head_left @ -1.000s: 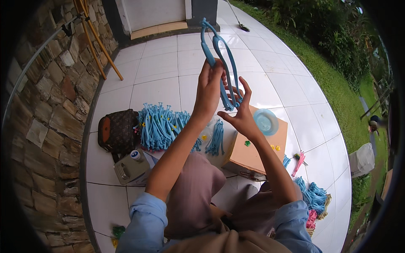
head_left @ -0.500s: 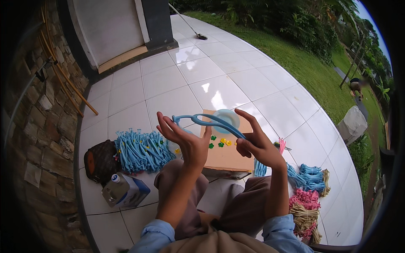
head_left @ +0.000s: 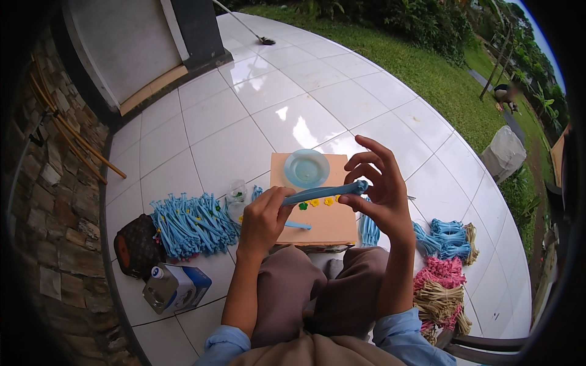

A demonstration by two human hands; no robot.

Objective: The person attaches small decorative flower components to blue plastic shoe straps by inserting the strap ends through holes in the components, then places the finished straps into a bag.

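- A blue strap point(head_left: 322, 194) is in the middle of the frame, running from hand to hand above a box; a free end of blue strap shows below the left hand.
- The left hand point(head_left: 264, 219) has its fingers closed narrowly on the strap.
- The right hand point(head_left: 377, 192) has curled fingers around the knotted end; whether they press on it, I cannot tell.
- One cardboard box point(head_left: 323, 230) carries one pale-blue dish point(head_left: 289, 166); I cannot tell what the dish holds.
- Below the dish, one green flower point(head_left: 303, 207) and three yellow flowers point(head_left: 328, 201) are in view.
- Left of frame: one heap of blue straps point(head_left: 194, 227), too many to count, one brown bag point(head_left: 140, 235) and one capped can point(head_left: 186, 285), insides hidden.
- Lower right: blue bundles point(head_left: 450, 236), pink bundles point(head_left: 436, 273) and beige bundles point(head_left: 439, 294), overlapping, uncountable.
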